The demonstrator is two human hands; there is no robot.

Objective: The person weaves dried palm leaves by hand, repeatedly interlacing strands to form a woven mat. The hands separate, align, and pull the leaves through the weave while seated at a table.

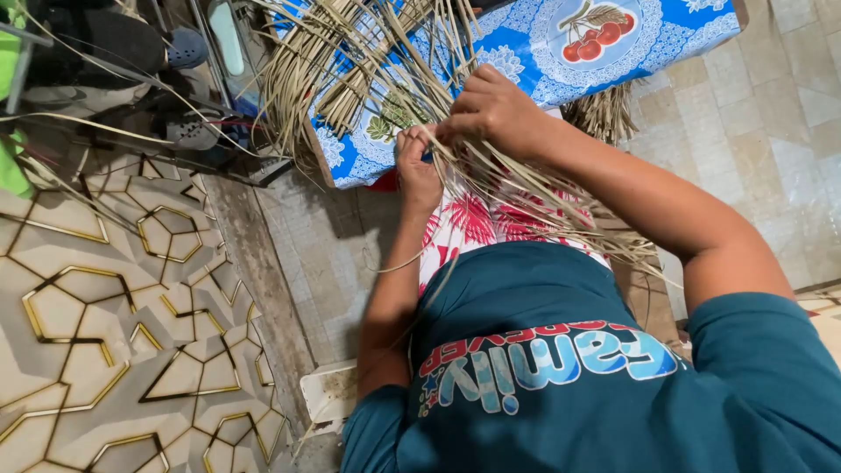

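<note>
While the teal short-sleeved shirt point(569, 385) fills the near view and a red-and-white floral cloth point(469, 223) covers the lap beyond it, both hands work at the near edge of the table. Left hand point(418, 171): fingers curled narrowly, pinching a few pale dry straw-like weaving strips point(526, 197), judged to keep them taut and in order. Right hand point(495, 109): fingers closed over the same bundle just beside the left, knuckles up, apparently pressing one strand across the others. Loose strip ends trail over the lap. Farther on, the woven part fans across the blue patterned oilcloth table cover point(666, 39), which supports it. Grey clogs point(187, 48) lie at far left on the floor.
</note>
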